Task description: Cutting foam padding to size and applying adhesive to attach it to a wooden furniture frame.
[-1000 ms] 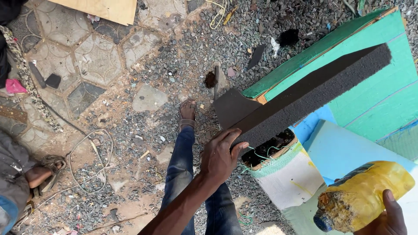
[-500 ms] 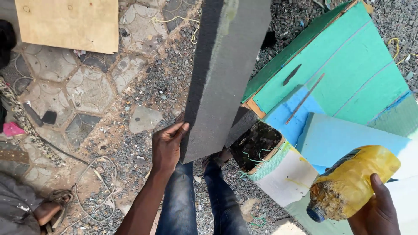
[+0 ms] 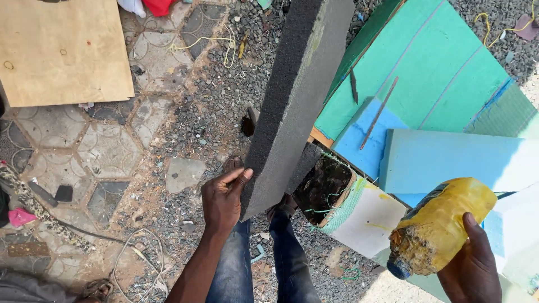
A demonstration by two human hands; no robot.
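Single head-worn view, looking steeply down, close over hands, legs, gravel ground

Dark grey foam slab (image 3: 297, 101), yellow bottle (image 3: 441, 224), green and blue boards (image 3: 438, 73), tan plywood (image 3: 62, 50).

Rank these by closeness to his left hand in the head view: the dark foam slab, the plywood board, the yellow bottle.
1. Dark foam slab: gripped at its lower end by the left hand.
2. Plywood board: upper left, on the paving.
3. Yellow bottle: far right, in the right hand.
Board and bottle are fairly close to call.
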